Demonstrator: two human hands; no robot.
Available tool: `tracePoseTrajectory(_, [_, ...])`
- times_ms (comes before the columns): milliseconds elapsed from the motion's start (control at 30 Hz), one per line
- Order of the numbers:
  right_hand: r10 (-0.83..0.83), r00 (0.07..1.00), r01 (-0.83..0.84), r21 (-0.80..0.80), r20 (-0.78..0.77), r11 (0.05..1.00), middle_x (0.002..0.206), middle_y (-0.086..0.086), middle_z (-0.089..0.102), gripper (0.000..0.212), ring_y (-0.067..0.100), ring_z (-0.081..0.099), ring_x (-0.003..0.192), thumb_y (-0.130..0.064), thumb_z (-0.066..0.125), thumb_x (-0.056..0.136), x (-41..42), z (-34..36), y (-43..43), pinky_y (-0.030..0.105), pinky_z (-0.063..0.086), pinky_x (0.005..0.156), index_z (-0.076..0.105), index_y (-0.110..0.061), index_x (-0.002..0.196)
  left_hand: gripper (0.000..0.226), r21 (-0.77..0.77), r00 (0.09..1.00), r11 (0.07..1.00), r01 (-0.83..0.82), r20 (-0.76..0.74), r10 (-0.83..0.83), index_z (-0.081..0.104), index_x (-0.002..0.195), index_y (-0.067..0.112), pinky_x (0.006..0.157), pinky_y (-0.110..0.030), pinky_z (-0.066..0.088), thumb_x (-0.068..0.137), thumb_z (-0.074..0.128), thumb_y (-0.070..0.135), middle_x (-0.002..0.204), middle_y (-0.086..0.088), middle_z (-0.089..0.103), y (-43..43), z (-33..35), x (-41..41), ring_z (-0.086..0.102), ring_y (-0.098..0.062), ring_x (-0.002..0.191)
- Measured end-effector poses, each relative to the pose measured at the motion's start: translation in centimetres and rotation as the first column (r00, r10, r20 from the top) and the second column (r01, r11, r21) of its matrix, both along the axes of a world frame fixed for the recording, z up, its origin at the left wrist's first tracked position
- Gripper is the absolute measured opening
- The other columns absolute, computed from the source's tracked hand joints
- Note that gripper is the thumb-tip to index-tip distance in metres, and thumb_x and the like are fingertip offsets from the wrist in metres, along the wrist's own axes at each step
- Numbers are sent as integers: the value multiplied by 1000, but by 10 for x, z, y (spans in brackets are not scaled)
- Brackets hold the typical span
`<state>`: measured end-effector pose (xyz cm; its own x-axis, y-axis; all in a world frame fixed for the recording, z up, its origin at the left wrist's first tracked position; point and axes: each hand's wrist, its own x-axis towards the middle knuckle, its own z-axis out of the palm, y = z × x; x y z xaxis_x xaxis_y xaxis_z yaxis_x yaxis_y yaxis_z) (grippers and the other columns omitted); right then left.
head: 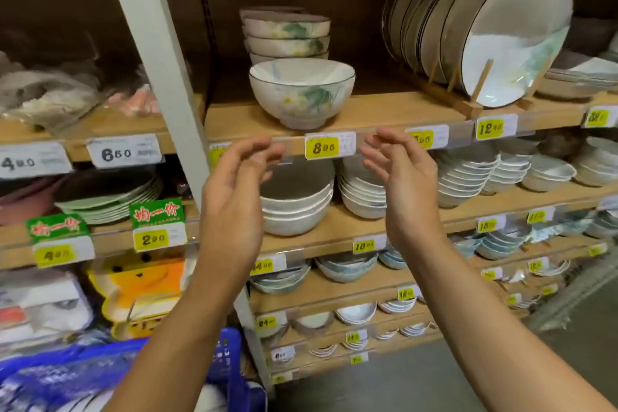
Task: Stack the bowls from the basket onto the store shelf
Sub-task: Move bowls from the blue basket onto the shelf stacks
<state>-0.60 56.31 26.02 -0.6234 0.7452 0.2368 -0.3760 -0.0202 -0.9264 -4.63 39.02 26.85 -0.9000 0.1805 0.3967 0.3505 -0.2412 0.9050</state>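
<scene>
- Basket [230, 353] — blue plastic, low and left of the left fingers, under the forearm; contents too blurred to tell.
- Left hand [232, 191] — held up before the shelf edge; fingers [259, 148] loosely curled, released, grasping nothing.
- Bowl [302, 92] — white, green floral print, dark rim; upright on the store shelf [384, 110], above and between the two sets of fingers, touched by neither.
- Stack of bowls [287, 33] — same print, directly behind the single bowl, higher above the fingers.
- Price tag [321, 145] — yellow, on the shelf lip, level with the fingertips, between both hands.
- Right hand [406, 184] — mirrors the left; fingers [384, 139] loosely curled, released, empty.
- Plates [485, 30] — standing on edge in a wooden rack [468, 104], up and right of the right fingers.
</scene>
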Motion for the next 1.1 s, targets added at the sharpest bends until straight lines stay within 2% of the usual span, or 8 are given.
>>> tracePoseTrajectory(167, [129, 985, -115, -119, 118, 986, 94, 5, 73, 26, 19, 69, 91, -4, 45, 95, 53, -51, -40, 26, 57, 80, 68, -17, 94, 29, -111, 962, 991, -68, 256, 94, 65, 98, 17, 79, -25, 54, 94, 39, 5, 96, -6, 75, -60, -58, 43, 70, -17, 94])
tracePoseTrajectory(300, [315, 915, -258, -236, 251, 937, 96, 9, 73, 26, 15, 69, 86, -4, 45, 95, 88, -99, -81, 23, 55, 73, 69, -15, 93, 28, -205, 878, 969, -141, 427, 218, 64, 99, 16, 71, -22, 56, 97, 37, 11, 91, -3, 76, -121, -107, 87, 72, -12, 84])
tracePoseTrajectory(367, [408, 850, -308, -314, 334, 898, 91, 10, 70, 26, 19, 67, 84, -2, 43, 96, 104, -124, -107, 23, 52, 70, 67, -10, 93, 26, -262, 826, 954, -146, 498, 263, 65, 96, 17, 67, -21, 55, 97, 39, 17, 88, -1, 77, -153, -129, 112, 72, -12, 82])
tracePoseTrajectory(467, [571, 730, -401, -441, 376, 803, 89, 18, 65, 23, 16, 67, 71, 0, 41, 97, 126, -155, -150, 20, 51, 64, 63, 2, 104, 23, -369, 738, 923, -113, 590, 326, 66, 96, 17, 74, -30, 51, 95, 44, 23, 95, -5, 75, -203, -155, 136, 69, -19, 89])
tracePoseTrajectory(600, [654, 529, -492, -432, 541, 755, 96, 16, 68, 18, 26, 63, 84, -8, 48, 96, 141, -184, -200, 31, 49, 76, 65, -6, 91, 24, -466, 672, 878, -108, 617, 410, 66, 98, 14, 74, -32, 50, 95, 44, 22, 96, -8, 74, -264, -185, 144, 67, -24, 89])
tracePoseTrajectory(733, [664, 430, -513, -440, 611, 737, 90, 13, 68, 14, 21, 63, 75, -12, 52, 94, 135, -205, -237, 24, 47, 65, 65, -5, 95, 23, -522, 655, 853, -18, 638, 405, 63, 100, 13, 71, -31, 47, 97, 42, 21, 100, -11, 70, -309, -214, 129, 62, -25, 86])
tracePoseTrajectory(967, [618, 276, -529, -420, 736, 737, 88, 9, 66, 16, 19, 61, 75, -17, 57, 93, 85, -254, -314, 26, 45, 64, 64, -4, 100, 18, -544, 636, 830, 122, 685, 355, 63, 97, 15, 69, -28, 47, 97, 45, 22, 96, -5, 70, -383, -263, 64, 63, -20, 79])
tracePoseTrajectory(1100, [508, 186, -524, -353, 841, 775, 89, 14, 59, 31, 21, 55, 73, -13, 51, 95, 50, -290, -359, 28, 40, 62, 61, 12, 111, 17, -614, 662, 736, 285, 682, 312, 61, 95, 12, 70, -28, 45, 96, 47, 21, 102, -12, 68, -418, -292, 15, 60, -23, 83])
